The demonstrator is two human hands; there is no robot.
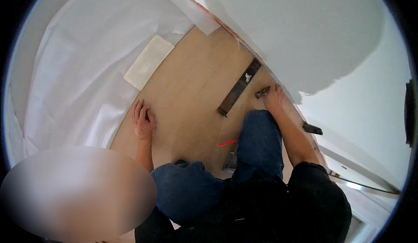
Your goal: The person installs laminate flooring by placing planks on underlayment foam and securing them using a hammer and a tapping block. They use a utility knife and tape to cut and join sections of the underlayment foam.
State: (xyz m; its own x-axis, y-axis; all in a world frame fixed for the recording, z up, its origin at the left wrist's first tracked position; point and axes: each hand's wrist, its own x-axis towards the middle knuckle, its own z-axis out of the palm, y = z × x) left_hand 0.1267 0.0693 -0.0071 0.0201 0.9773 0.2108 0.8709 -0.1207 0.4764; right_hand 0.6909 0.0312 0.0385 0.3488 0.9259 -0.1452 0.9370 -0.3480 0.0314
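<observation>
Tan floor, left hand half-open beside white sheeting, right hand around a hammer

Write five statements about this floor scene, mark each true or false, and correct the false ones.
1. The right hand holds a metal tool. True.
2. The left hand rests on the dark bar. False: it is near the white sheet, apart from the bar.
3. The bar lies on the wooden floor. True.
4. The red stick lies on the sheet. False: it is on the floor.
5. The cream rectangle is right of the bar. False: it is left.
</observation>
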